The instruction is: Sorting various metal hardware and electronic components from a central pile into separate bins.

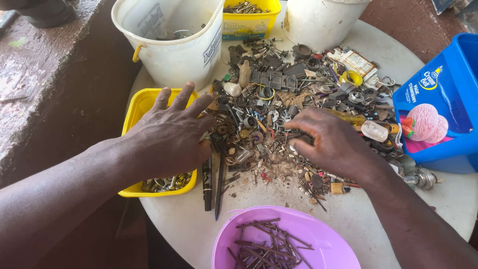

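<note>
A heap of small hardware (294,94) — washers, screws, rings, black plastic parts and rusty bits — covers the middle of a round white table (448,199). My left hand (167,134) lies flat with fingers spread over a yellow tub (137,107) that holds metal fasteners, its fingertips reaching the heap's left edge. My right hand (331,142) rests on the heap with fingers curled down among the small parts; whether it pinches one is hidden. A black marker (206,184) and a long dark nail (219,192) lie between the hands.
A purple bowl (328,244) of rusty nails sits at the near edge. A white bucket (172,47), a second yellow tub (251,20) and another white bucket (321,20) stand at the back. A blue ice-cream tub (445,94) is on the right. A concrete ledge runs along the left.
</note>
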